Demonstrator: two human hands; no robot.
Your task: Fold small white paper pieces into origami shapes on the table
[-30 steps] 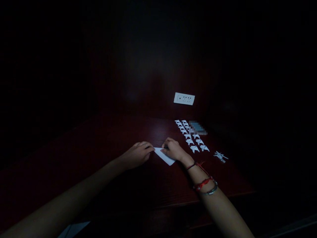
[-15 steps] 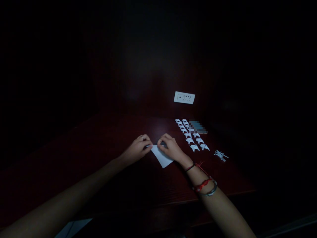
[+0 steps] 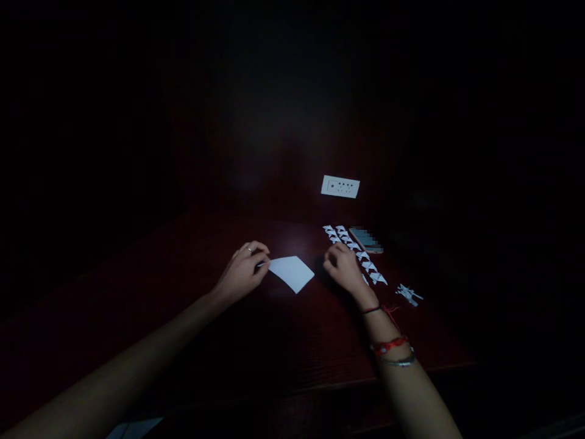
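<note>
A folded white paper (image 3: pixel 291 272) lies on the dark red wooden table (image 3: pixel 283 341). My left hand (image 3: pixel 243 271) pinches the paper's left corner, fingers curled. My right hand (image 3: pixel 342 268) has come off the paper and hovers to its right with curled fingers, beside and partly over two rows of several small folded white paper figures (image 3: pixel 359 255). Red string bracelets and a metal bangle sit on my right wrist. The room is very dark.
A phone (image 3: pixel 365 239) lies behind the paper figures. One more small folded figure (image 3: pixel 409 294) sits apart at the right. A white socket plate (image 3: pixel 340 186) is on the wall behind. White paper (image 3: pixel 134 428) shows below the table's front edge.
Both hands were pressing the paper together. Now my right hand has let go and moved right toward the paper figures. The paper lies flatter, held only at its left corner.
</note>
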